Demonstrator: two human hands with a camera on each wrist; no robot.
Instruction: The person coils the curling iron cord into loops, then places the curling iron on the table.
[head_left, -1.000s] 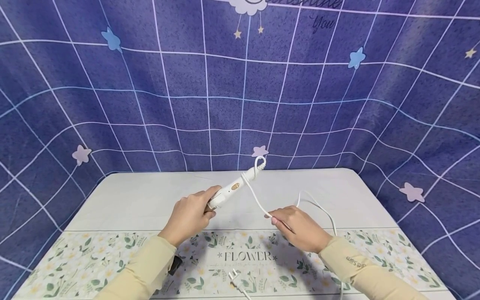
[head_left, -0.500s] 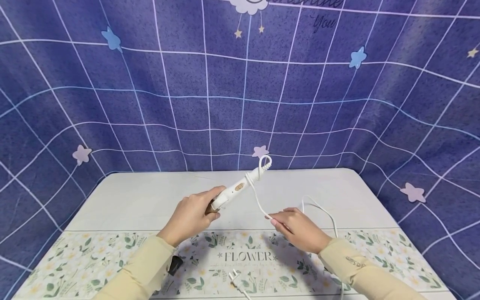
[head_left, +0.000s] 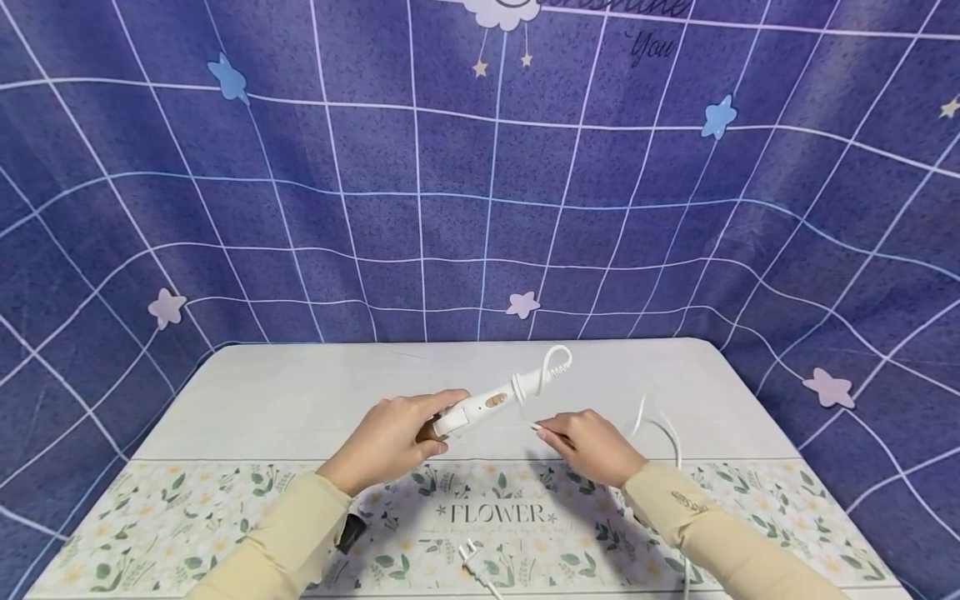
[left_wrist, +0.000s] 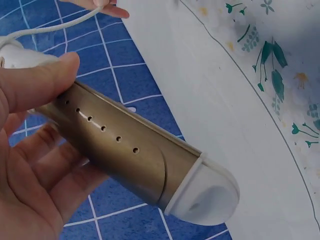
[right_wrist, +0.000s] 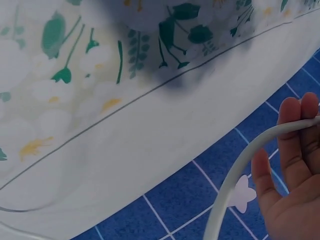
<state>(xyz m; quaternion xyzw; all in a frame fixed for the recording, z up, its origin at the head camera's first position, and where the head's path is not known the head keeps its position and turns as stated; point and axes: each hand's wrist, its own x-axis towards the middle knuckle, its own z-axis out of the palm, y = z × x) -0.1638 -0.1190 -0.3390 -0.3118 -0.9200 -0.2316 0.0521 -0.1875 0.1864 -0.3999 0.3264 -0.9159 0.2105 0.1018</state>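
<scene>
My left hand point(head_left: 382, 437) holds a white and gold curling iron point(head_left: 480, 408) above the table, its cord end pointing up to the right. In the left wrist view, the thumb and fingers grip the gold barrel point(left_wrist: 120, 135), which has a row of small holes and a white rounded tip point(left_wrist: 207, 197). The white power cord point(right_wrist: 232, 180) loops at the handle's end and winds round the handle. My right hand point(head_left: 592, 446) pinches this cord a short way to the right of the handle.
The two-pin plug point(head_left: 474, 562) lies at the table's front edge. More cord point(head_left: 678, 450) trails over the right side of the table. A floral cloth point(head_left: 255, 517) covers its front, and a blue gridded curtain point(head_left: 375, 208) hangs behind and at both sides.
The curling iron's cord end has swung right and down, so it lies flatter. The cord stretch between handle and right hand has shortened. The right hand has stayed nearly in place.
</scene>
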